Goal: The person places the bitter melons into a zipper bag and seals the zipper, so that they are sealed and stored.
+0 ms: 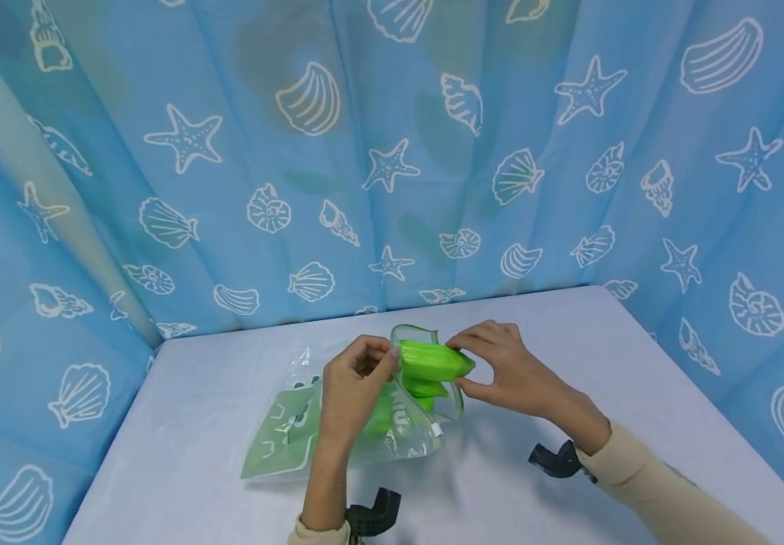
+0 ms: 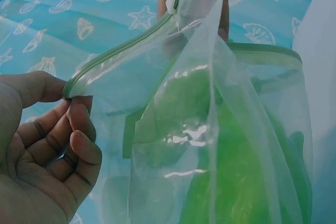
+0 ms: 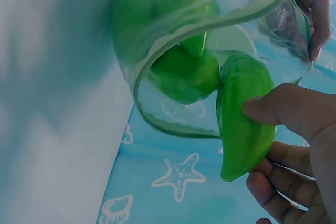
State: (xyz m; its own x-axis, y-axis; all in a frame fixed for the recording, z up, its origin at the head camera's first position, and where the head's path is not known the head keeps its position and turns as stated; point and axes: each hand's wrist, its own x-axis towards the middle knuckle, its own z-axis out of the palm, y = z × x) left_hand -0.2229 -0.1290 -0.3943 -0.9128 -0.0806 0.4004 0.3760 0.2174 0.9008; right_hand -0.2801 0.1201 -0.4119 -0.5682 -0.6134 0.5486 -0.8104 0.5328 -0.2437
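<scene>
My left hand (image 1: 353,386) pinches the green zip edge of a clear plastic zip bag (image 1: 281,428) that has a green printed panel. In the left wrist view the thumb and forefinger grip that edge, and the other fingers curl loosely beneath. At the bag's gaping mouth, my right hand (image 1: 509,369) holds a glossy green mango (image 1: 436,362) between thumb and fingers, its pointed tip toward the palm. Several more green mangoes (image 3: 184,74) lie inside the bag, partly seen through the plastic. The right wrist view shows the held mango right beside the mouth's rim.
A white zip slider (image 1: 436,429) sits at the near corner of the bag's opening. The bag lies on a white-covered table (image 1: 181,424). Behind and at both sides hangs a blue curtain (image 1: 228,189) printed with white shells and starfish.
</scene>
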